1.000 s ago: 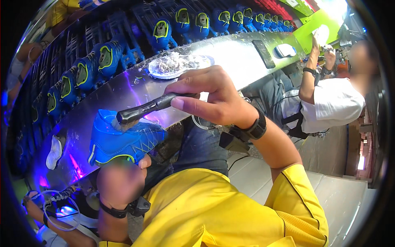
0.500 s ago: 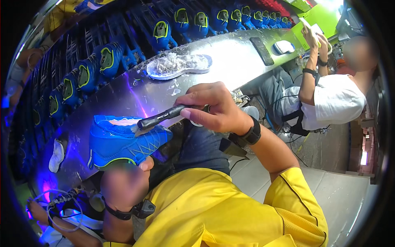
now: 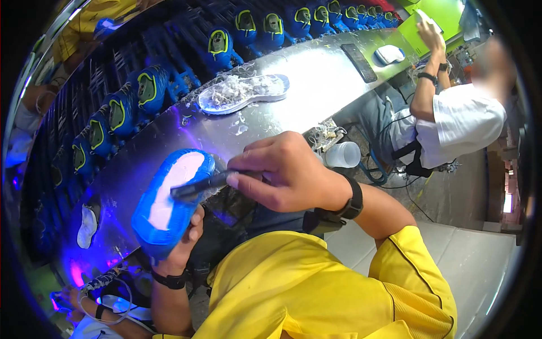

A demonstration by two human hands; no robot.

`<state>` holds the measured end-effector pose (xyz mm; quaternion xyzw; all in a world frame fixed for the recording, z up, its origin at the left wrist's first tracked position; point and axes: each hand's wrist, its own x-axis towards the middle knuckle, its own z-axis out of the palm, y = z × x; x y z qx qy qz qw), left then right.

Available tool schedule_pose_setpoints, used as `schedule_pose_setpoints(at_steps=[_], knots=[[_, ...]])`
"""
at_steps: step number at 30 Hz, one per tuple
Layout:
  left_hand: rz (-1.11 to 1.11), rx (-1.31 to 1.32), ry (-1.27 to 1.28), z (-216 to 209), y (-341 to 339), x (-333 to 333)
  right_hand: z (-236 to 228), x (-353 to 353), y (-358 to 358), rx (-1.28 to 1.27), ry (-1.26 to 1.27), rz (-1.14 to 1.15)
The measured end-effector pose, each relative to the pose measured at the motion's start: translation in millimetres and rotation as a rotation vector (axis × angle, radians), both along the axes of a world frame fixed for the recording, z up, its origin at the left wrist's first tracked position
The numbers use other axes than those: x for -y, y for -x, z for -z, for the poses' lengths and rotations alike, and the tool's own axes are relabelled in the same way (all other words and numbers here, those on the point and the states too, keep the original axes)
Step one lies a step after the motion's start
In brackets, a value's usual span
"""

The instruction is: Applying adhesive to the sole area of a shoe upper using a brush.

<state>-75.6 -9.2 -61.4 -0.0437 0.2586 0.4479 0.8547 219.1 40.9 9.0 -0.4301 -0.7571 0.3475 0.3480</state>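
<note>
My left hand (image 3: 182, 244) grips a blue shoe upper (image 3: 148, 204) from below, fingers curled round its near side. The upper is turned so its pale pinkish underside (image 3: 174, 183) faces up. Between the fingers and thumb of my right hand (image 3: 291, 175) is a black-handled brush (image 3: 206, 186). Its head lies over the underside, against it or just above; motion blur and the handle hide the bristles. On the metal bench beyond lies a white shoe sole (image 3: 271, 86), its left part heaped with pale shreds.
Blue shoe uppers (image 3: 151, 90) line a rack along the far side. A white insole-like piece (image 3: 87, 227) lies at the bench's left. A dark bar (image 3: 358, 63) and another sole (image 3: 389, 54) lie far right. A plastic cup (image 3: 342, 155) stands right. Co-workers sit at both sides.
The shoe upper has been tipped over, from its side with the opening up to its underside up. My right hand and brush have moved slightly down, the brush now over the underside.
</note>
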Motion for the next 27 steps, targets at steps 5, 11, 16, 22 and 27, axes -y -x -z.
schedule_pose_setpoints(at_steps=[5, 11, 16, 22, 27], knots=[[0.027, 0.246, -0.051, -10.4, -0.6, -7.4, 6.8, -19.7, -2.8, -0.347, 0.420, 0.067], [0.023, 0.309, -0.017, -22.3, 1.9, -21.8, 8.4, -35.5, -17.1, -0.504, 0.586, 0.293], [0.041, 0.264, -0.028, -34.2, -4.6, -42.1, 12.5, -43.0, -37.8, -0.443, 0.501, 0.361], [0.074, 0.115, -0.082, -51.3, -26.5, -81.6, 12.3, -52.1, -76.1, -0.513, 0.515, 0.535], [0.012, -0.340, -0.265, -72.7, -35.3, -158.8, 1.8, -57.8, -106.0, -0.508, 0.484, 0.583]])
